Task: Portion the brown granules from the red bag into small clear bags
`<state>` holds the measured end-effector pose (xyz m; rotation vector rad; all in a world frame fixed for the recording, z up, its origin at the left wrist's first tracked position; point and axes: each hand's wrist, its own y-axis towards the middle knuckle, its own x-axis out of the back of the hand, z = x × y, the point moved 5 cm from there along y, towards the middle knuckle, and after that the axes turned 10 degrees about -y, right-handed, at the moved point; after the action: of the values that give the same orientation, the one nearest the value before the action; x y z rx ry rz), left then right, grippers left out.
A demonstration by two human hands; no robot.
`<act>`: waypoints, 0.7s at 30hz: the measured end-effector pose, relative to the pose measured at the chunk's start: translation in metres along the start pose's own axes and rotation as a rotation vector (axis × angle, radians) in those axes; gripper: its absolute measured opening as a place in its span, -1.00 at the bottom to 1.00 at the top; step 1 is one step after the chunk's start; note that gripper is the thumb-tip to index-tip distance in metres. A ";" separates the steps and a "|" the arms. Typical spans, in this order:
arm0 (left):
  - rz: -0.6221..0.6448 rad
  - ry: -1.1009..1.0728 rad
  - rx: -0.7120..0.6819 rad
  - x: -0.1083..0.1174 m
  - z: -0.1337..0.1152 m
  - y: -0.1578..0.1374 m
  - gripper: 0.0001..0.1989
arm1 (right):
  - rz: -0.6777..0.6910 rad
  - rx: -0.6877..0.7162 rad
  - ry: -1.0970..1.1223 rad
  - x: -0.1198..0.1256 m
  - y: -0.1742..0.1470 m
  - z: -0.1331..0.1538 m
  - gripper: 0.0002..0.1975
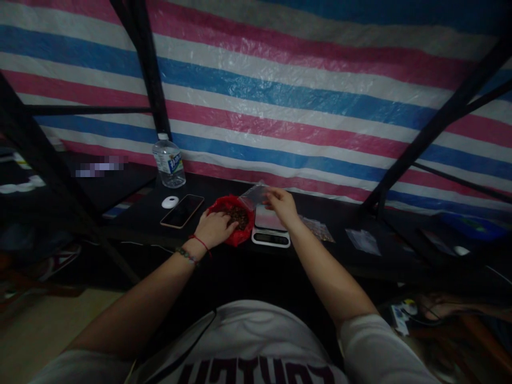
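My left hand (215, 230) reaches into a red plastic bag (245, 233) with its rim folded open. Small brown pieces (239, 215) fill the bag; I cannot make out their kind. The thumb and fingers of this hand are apart, with the fingertips at the pieces. Pinched in my right hand (282, 205) is a small clear plastic bag (254, 194), which hangs over the gap between the red bag and a white digital scale (271, 238). The scale's display faces me and its silver plate is partly behind my right hand.
Right of the scale lie clear bags with small pieces inside (319, 229) and more flat clear bags (363, 241). To the left are a phone (183, 210), a white oval object (170, 202) and a large water bottle (169, 161). Dark metal posts (150, 69) frame the black table.
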<state>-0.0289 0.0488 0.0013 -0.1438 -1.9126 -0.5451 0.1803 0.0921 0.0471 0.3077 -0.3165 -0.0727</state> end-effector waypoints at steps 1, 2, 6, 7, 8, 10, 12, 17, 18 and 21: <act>0.013 -0.005 -0.024 0.000 -0.002 0.000 -0.52 | -0.039 -0.015 0.047 0.015 -0.002 -0.004 -0.67; 0.030 -0.014 -0.053 -0.001 -0.004 0.000 -0.52 | -0.092 -0.014 0.077 0.033 -0.004 -0.007 -0.64; 0.030 -0.031 -0.047 -0.003 -0.008 0.000 -0.51 | -0.296 0.124 0.014 0.122 -0.019 -0.027 -0.59; 0.013 -0.020 -0.013 -0.002 -0.006 0.000 -0.50 | -0.343 0.124 -0.046 0.147 -0.025 -0.036 -0.59; 0.002 -0.006 0.019 -0.002 -0.005 0.000 -0.48 | -0.407 0.117 -0.126 0.174 -0.033 -0.046 -0.60; 0.006 0.019 0.063 -0.002 -0.003 0.000 -0.45 | -0.584 0.104 -0.366 0.230 -0.052 -0.065 -0.66; 0.026 0.031 0.083 -0.003 -0.002 0.000 -0.42 | -0.720 0.081 -0.685 0.276 -0.075 -0.084 -0.69; 0.057 0.014 0.103 -0.005 -0.003 0.000 -0.43 | -0.524 -0.023 -1.145 0.330 -0.114 -0.143 -0.65; 0.057 0.011 0.109 -0.005 -0.003 0.001 -0.44 | -0.411 -0.045 -1.190 0.332 -0.119 -0.155 -0.64; 0.048 0.011 0.126 -0.004 -0.001 0.000 -0.44 | -0.105 -0.082 -1.261 0.329 -0.125 -0.183 -0.62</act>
<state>-0.0259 0.0493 -0.0019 -0.1044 -1.9215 -0.3913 0.5470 -0.0130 -0.0598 0.1607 -1.5432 -0.3853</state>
